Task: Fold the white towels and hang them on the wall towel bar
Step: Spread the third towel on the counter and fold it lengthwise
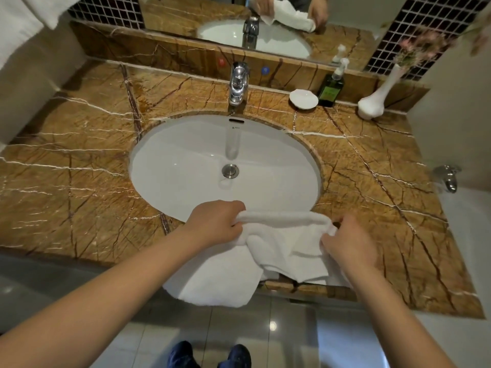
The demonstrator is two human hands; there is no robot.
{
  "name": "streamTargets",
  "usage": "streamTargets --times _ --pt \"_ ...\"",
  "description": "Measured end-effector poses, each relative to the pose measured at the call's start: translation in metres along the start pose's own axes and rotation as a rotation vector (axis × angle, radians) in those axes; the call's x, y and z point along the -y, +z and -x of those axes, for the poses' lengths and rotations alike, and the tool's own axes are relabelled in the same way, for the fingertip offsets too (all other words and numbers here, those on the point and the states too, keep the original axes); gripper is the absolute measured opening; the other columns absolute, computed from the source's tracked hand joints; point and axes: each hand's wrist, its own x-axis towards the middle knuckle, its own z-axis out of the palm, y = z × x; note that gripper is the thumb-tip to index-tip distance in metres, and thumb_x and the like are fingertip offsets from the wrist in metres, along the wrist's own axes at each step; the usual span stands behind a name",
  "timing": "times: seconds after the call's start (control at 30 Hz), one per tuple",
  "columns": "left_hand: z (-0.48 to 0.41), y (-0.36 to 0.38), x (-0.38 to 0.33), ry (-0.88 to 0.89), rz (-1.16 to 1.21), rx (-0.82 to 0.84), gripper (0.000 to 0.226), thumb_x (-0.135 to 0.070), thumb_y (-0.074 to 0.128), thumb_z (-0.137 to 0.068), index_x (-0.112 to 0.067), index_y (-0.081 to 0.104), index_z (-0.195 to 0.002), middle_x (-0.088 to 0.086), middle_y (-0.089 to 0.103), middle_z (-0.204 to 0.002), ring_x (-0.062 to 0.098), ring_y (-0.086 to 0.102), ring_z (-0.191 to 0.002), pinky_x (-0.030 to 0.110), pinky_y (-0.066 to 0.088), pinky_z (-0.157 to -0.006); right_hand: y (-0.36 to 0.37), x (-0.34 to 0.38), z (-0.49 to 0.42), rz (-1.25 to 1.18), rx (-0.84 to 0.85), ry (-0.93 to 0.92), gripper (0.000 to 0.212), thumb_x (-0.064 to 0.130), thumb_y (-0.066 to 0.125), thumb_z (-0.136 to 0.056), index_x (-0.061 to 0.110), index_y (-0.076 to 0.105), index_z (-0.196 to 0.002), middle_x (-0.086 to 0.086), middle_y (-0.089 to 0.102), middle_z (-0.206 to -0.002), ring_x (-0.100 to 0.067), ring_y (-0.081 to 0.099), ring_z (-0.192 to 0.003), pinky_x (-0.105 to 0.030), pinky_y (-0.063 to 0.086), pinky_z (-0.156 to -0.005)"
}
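Note:
A white towel [268,256] lies bunched on the front edge of the brown marble counter [79,166], partly over the sink rim and partly hanging off the front. My left hand [215,224] grips the towel's upper left edge. My right hand [348,243] pinches its upper right corner. Between the two hands the top edge is stretched into a thick roll. At the top left, more white towels [24,19] hang against the wall. No towel bar can be seen.
A white oval sink [186,166] with a chrome tap [238,83] sits in the counter's middle. At the back right stand a white soap dish [303,99], a green pump bottle [332,86] and a white vase [374,102]. A mirror [345,11] is behind.

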Motion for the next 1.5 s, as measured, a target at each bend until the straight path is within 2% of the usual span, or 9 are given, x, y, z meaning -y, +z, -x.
streamTargets --times 0.23,0.33,0.57,0.73,0.87,1.0,1.17,1.27,1.5 --pt "-0.002 0.004 0.0 -0.004 -0.01 -0.011 0.016 -0.026 0.048 -0.085 -0.019 0.055 -0.098 -0.001 0.063 -0.088 0.024 0.058 -0.084 0.031 0.039 -0.06 0.011 0.016 0.032 0.127 -0.22 -0.473 0.05 0.037 0.061 -0.084 0.018 0.048 -0.128 -0.004 0.053 -0.122 -0.025 0.05 -0.114 -0.043 0.044 -0.089" --pt "-0.002 0.004 0.0 -0.005 -0.023 -0.013 0.016 -0.027 0.048 -0.085 -0.019 0.055 -0.098 -0.001 0.063 -0.089 0.023 0.058 -0.084 0.03 0.039 -0.06 0.028 0.02 0.038 0.048 -0.123 -0.303 0.064 0.051 0.062 -0.081 0.019 0.043 -0.132 -0.006 0.049 -0.125 -0.027 0.044 -0.119 -0.041 0.044 -0.084" --pt "-0.003 0.005 -0.002 0.006 -0.031 -0.043 0.016 -0.027 0.048 -0.085 -0.019 0.056 -0.096 0.0 0.064 -0.087 0.023 0.058 -0.082 0.032 0.043 -0.062 0.024 0.003 0.01 -0.238 -0.209 -0.297 0.048 -0.019 0.048 -0.071 0.014 0.06 -0.104 -0.003 0.048 -0.108 -0.022 0.047 -0.1 -0.028 0.037 -0.069" --pt "-0.005 0.006 -0.008 0.02 0.058 -0.075 0.017 -0.032 0.052 -0.087 -0.021 0.058 -0.098 -0.002 0.064 -0.09 0.021 0.058 -0.085 0.034 0.046 -0.066 -0.013 -0.031 -0.027 -0.086 -0.307 -0.323 0.033 -0.019 0.056 -0.071 0.012 0.063 -0.078 0.001 0.049 -0.091 -0.024 0.052 -0.088 -0.034 0.048 -0.061" --pt "-0.01 0.012 -0.019 0.055 0.093 -0.083 0.017 -0.031 0.052 -0.087 -0.022 0.058 -0.1 -0.004 0.064 -0.091 0.019 0.057 -0.086 0.032 0.044 -0.065 -0.015 -0.047 -0.047 0.212 -0.3 -0.42 0.018 -0.007 0.071 -0.071 0.009 0.065 -0.071 -0.004 0.053 -0.079 -0.024 0.048 -0.073 -0.027 0.037 -0.056" --pt "-0.013 0.017 -0.026 0.078 0.058 -0.079 0.015 -0.027 0.05 -0.089 -0.017 0.056 -0.097 -0.001 0.062 -0.089 0.021 0.056 -0.084 0.033 0.042 -0.063 -0.017 -0.028 -0.04 0.288 -0.324 -0.442 0.013 0.006 0.071 -0.075 0.014 0.07 -0.085 -0.005 0.06 -0.094 -0.026 0.054 -0.091 -0.042 0.045 -0.082" --pt "-0.014 0.016 -0.028 0.088 0.066 -0.069 0.016 -0.029 0.051 -0.089 -0.016 0.056 -0.096 -0.001 0.063 -0.091 0.022 0.057 -0.087 0.036 0.045 -0.065 -0.004 0.037 0.004 -0.06 0.022 -0.883 0.05 0.012 0.06 -0.076 0.022 0.057 -0.124 0.002 0.059 -0.121 -0.017 0.051 -0.115 -0.036 0.035 -0.102" --pt "-0.013 0.012 -0.025 0.053 0.119 -0.039 0.021 -0.038 0.055 -0.088 -0.022 0.059 -0.1 -0.007 0.061 -0.093 0.018 0.057 -0.092 0.03 0.04 -0.065 0.007 0.063 0.012 0.017 0.192 -0.925 0.041 0.015 0.051 -0.086 0.025 0.055 -0.125 0.005 0.063 -0.111 -0.014 0.053 -0.11 -0.04 0.023 -0.112" --pt "0.001 -0.002 0.002 -0.068 0.17 0.098 0.033 -0.047 0.071 -0.072 -0.021 0.053 -0.07 -0.007 0.053 -0.071 0.012 0.052 -0.071 0.033 0.042 -0.063 0.007 0.044 -0.006 -0.056 -0.08 -0.83 0.016 0.01 0.047 -0.087 0.017 0.06 -0.093 0.001 0.058 -0.086 -0.02 0.052 -0.08 -0.038 0.044 -0.07"
